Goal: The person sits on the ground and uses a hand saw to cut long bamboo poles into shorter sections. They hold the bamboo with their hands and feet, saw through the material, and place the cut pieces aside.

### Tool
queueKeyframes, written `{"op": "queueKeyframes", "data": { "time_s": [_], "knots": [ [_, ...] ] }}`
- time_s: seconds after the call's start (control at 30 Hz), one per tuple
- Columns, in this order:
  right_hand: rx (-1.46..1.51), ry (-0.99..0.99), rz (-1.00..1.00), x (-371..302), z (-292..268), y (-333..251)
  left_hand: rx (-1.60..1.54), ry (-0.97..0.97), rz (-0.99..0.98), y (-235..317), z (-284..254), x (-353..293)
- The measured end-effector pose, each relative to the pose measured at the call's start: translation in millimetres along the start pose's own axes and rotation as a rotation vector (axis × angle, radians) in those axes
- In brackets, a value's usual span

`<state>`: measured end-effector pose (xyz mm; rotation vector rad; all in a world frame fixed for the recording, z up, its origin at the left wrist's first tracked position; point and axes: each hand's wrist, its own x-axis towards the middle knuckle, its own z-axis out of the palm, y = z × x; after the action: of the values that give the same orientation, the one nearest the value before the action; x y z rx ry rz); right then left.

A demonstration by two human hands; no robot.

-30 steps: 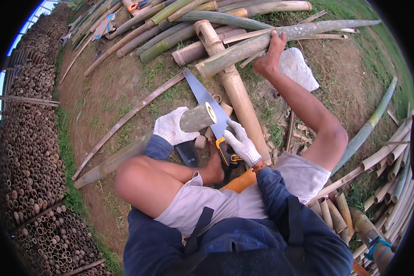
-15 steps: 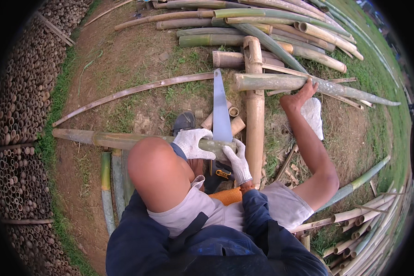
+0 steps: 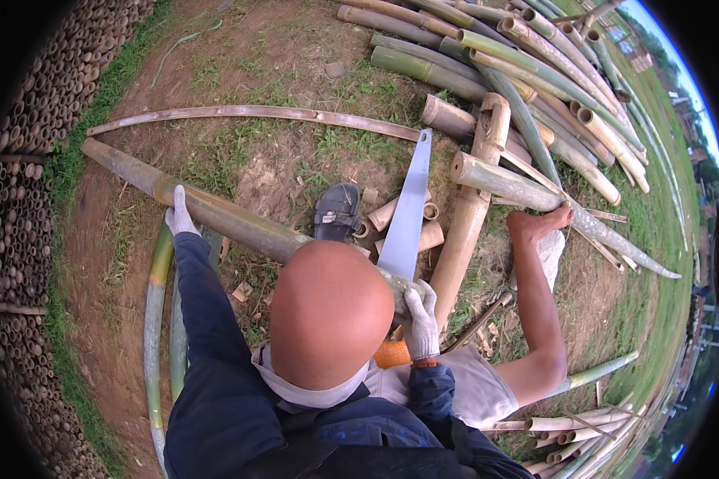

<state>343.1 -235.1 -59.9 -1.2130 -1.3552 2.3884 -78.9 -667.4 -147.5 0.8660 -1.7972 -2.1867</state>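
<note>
A long bamboo pole lies slantwise across my raised left knee's far side, passing partly behind the knee. My left hand, in a white knitted glove, grips it far out to the left near a node. At the pole's near right end, my right hand, gloved the same way, has its fingers wrapped round the bamboo. A hand saw's silver blade stands up just beyond that end, narrow tip away from me. The saw's lower part is hidden behind the pole and knee.
My bare right foot rests on another bamboo pole, which crosses a thick bamboo post. Short cut pieces lie beside my sandal. Bamboo poles are heaped at far right; stacked bamboo lines the left.
My left hand has left the pole's right end and reached far left along it. The pole now slants, its right end nearer me. My right hand stays at that end; the view has turned.
</note>
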Motion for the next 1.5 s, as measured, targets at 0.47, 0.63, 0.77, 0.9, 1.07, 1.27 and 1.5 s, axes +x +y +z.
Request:
{"op": "queueKeyframes", "data": {
  "time_s": [0.47,0.63,0.77,0.9,1.07,1.27,1.5],
  "knots": [
    [-0.275,0.336,-0.598,144,-43,-169,-0.548,-0.072,-0.276,-16,34,27],
    [-0.633,0.863,-1.041,266,-141,-231,-0.583,-0.097,-0.245,-34,44,-26],
    [-0.162,0.745,-1.097,264,-142,-223,-0.744,-0.100,-0.266,-27,32,-77],
    [-0.128,0.553,-0.801,238,-93,-213,-0.801,-0.123,-0.256,4,-3,-128],
    [-0.225,0.152,-0.261,220,-10,-175,-0.853,-0.026,-0.156,27,-94,-192],
    [-0.485,-0.234,-0.010,203,122,-123,-0.891,0.345,-0.074,20,-225,-244],
    [-0.827,-0.660,-0.091,181,297,-77,-0.922,0.587,0.035,-6,-334,-298]
  ]
}}
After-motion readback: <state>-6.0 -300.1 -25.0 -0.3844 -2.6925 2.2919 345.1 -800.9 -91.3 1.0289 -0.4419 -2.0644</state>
